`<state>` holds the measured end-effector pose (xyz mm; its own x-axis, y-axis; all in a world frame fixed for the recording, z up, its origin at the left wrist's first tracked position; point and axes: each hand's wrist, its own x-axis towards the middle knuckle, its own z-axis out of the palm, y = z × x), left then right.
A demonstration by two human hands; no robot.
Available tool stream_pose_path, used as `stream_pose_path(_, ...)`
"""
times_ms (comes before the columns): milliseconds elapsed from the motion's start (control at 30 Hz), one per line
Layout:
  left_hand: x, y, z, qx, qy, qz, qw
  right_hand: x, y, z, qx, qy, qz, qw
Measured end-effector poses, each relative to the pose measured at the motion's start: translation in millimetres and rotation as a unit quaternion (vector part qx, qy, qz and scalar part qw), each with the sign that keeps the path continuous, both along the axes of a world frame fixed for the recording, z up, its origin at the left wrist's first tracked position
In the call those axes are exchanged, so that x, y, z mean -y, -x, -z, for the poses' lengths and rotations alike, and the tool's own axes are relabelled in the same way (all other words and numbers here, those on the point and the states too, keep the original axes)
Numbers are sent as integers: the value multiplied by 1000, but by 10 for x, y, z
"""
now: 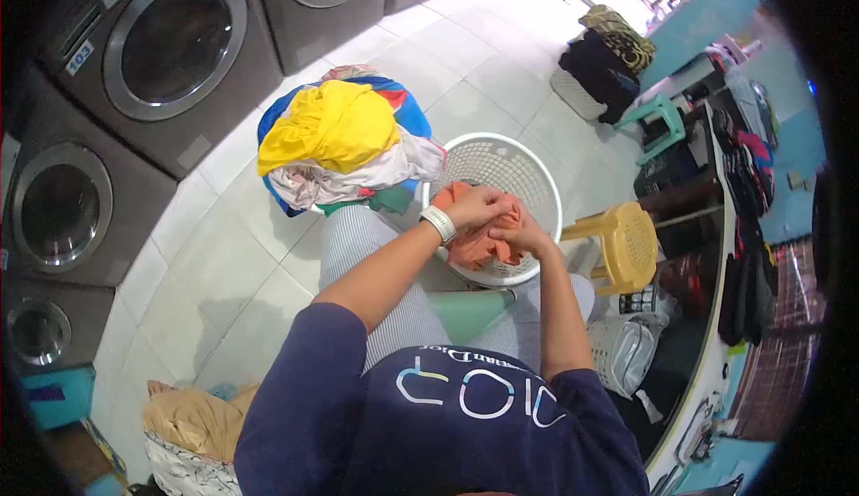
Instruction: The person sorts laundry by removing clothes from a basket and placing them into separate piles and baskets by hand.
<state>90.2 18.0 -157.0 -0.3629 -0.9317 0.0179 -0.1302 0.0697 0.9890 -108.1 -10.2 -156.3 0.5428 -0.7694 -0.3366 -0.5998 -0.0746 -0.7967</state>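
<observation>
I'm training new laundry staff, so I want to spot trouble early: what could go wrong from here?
The pale cloth reaches the rim of the white basket, so it might slip in and mix with other items. The yellow cloth sits high on the heap and could slide off onto the floor. The coral cloth, bunched in the left hand and right hand, might catch on the watch.

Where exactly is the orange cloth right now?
In the head view, the orange cloth is just right of centre, held by the left hand and right hand at the white basket, right of the yellow cloth.
</observation>
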Motion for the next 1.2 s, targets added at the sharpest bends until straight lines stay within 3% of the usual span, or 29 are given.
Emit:
stream_pose_path(33, 22, 100, 56, -63, 5, 33, 997, -188, -16, -144, 118, -72, 88, 987)
stream_pose_path(100, 9, 240, 136, -58, 48, 86, 993, -193, 156, -93, 166, -52, 132, 976)
stream_pose_path(167, -179, 257, -182, -188, 41, 13, 981, -191, 312, -171, 215, -29, 178, 960)
stream_pose_path(233, -213, 34, -589, -54, 138, 9, 989, -188, 339, -466, 293, -68, 217, 929)
stream_pose_path(367, -492, -38, -840, -119, 139, -24, 983, -319, 362, -1003, 462, -81, 215, 857)
stream_pose_path(433, -564, -1, -802, 59, 299, -107, 946, -429, 391, -1063, 441, -73, 283, 848)
stream_pose_path(500, -619, 117, -791, 102, 298, -115, 942, -424, 426, -1007, 542, -133, 222, 799)
stream_pose_path(567, -637, 222, -724, 140, 311, -140, 929, -587, 425, -1113, 527, -115, 257, 802)
stream_pose_path(633, -715, 298, -746, 78, 246, -129, 957, -547, 553, -1003, 586, -157, 234, 760)
stream_pose_path(667, -762, 304, -840, 27, 220, -94, 971, -495, 643, -983, 586, -155, 237, 759)
stream_pose_path(733, -909, 327, -1163, -93, 122, -21, 988, -385, 884, -998, 497, -86, 269, 821)
stream_pose_path(767, -901, 269, -1142, -93, 122, -19, 988, -399, 1034, -1002, 498, -85, 271, 820)
stream_pose_path(867, -852, 1, -1122, -72, 5, -56, 996, -461, 1468, -1020, 476, 79, 438, 759)
stream_pose_path(933, -890, -86, -1174, -172, -12, -27, 985, -542, 1653, -1098, 473, 39, 449, 757)
stream_pose_path(1100, -945, -135, -1158, -138, 9, -60, 989, -753, 1491, -1579, 390, -9, 471, 791)
stream_pose_path(1133, -1020, -99, -1274, -144, -61, -65, 985, -789, 1451, -1646, 361, -11, 475, 802)
stream_pose_path(1200, -1055, 113, -1207, -273, -50, -99, 955, -740, 1429, -1466, 331, -16, 478, 814)
